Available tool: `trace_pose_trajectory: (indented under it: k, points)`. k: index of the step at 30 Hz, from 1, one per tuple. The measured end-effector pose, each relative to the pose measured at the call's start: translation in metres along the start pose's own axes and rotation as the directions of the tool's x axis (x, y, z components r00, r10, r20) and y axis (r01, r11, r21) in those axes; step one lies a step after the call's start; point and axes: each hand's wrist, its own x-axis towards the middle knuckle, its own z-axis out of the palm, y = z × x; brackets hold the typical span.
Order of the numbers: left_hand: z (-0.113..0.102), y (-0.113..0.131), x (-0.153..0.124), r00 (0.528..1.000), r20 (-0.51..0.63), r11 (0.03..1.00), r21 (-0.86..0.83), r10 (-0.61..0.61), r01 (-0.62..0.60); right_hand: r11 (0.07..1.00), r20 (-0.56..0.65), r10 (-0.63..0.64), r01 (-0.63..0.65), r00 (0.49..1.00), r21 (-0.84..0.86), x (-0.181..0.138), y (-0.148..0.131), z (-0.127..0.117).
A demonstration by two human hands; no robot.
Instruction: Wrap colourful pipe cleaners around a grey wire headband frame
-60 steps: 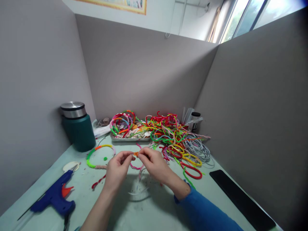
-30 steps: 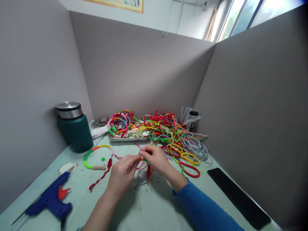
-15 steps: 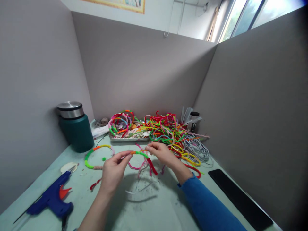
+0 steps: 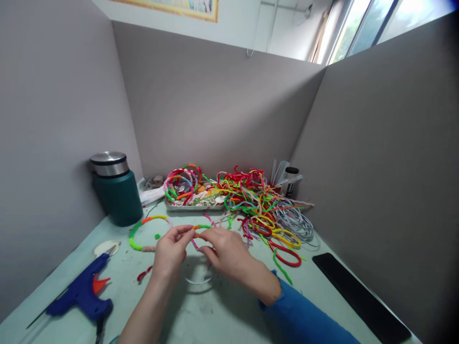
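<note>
My left hand [image 4: 171, 251] is closed in a pinch on a wire hoop wrapped in green and orange pipe cleaner [image 4: 203, 227]. Bare white wire [image 4: 199, 282] shows below, apparently the same hoop's lower part. Thumb and index finger of my right hand [image 4: 227, 251] are closed on an orange pipe cleaner [image 4: 197, 234] close to my left fingertips; this hand hides much of the hoop. Left of my hands lies a finished-looking multicoloured ring [image 4: 134, 239], with a small green pompom-like piece [image 4: 157, 236] inside it. A red pipe cleaner scrap [image 4: 144, 274] rests near my left wrist.
At the back, a metal tray [image 4: 195, 208] holds buttons, shells and wrapped rings beside a heap of pipe cleaners [image 4: 247, 191] and coiled grey wire [image 4: 296, 220]. A blue glue gun [image 4: 81, 291] and a green flask [image 4: 118, 196] stand left; a black strip [image 4: 358, 294] lies right.
My right hand has moved left and down, close to my left fingertips, and now covers the hoop's red section. A green pipe cleaner on the right is now uncovered.
</note>
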Motion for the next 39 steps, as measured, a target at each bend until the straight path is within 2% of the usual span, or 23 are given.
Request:
trace_pose_trajectory:
  k: [5,9,14,18,24,27,31,36,39]
  points:
    - [0.001,0.005,-0.004,0.997,0.056,0.993,-0.108,-0.044,0.05,0.994,0.029,0.087,-0.085,0.996,-0.07,0.0,0.0,0.001]
    - [0.002,0.007,-0.005,0.998,0.058,0.994,-0.102,-0.018,0.024,0.984,0.009,0.154,-0.155,0.988,0.085,0.002,-0.001,-0.002]
    - [0.001,0.005,-0.004,0.999,0.049,0.999,0.035,0.014,-0.016,0.912,0.056,0.213,-0.219,0.975,0.346,0.004,0.001,-0.004]
    - [0.001,0.002,-0.002,0.984,0.079,0.965,0.199,0.159,-0.172,0.854,0.044,0.261,-0.252,0.964,0.455,0.007,0.003,-0.007]
    - [0.001,-0.002,-0.002,0.955,0.195,0.903,0.328,0.222,-0.277,0.899,-0.131,0.239,-0.169,0.962,0.405,0.009,0.01,-0.012]
    - [0.002,0.001,-0.004,0.943,0.241,0.853,0.419,0.228,-0.313,0.914,-0.164,0.238,-0.164,0.957,0.372,0.01,0.013,-0.012]
    - [0.004,0.005,-0.009,0.93,0.301,0.856,0.402,0.213,-0.326,0.907,-0.207,0.271,-0.177,0.94,0.381,0.011,0.018,-0.012]
    - [0.005,0.007,-0.012,0.917,0.339,0.88,0.343,0.212,-0.33,0.871,-0.189,0.349,-0.243,0.918,0.426,0.013,0.026,-0.009]
    - [0.005,0.006,-0.012,0.912,0.344,0.88,0.33,0.224,-0.341,0.829,-0.107,0.382,-0.29,0.918,0.477,0.014,0.031,-0.005]
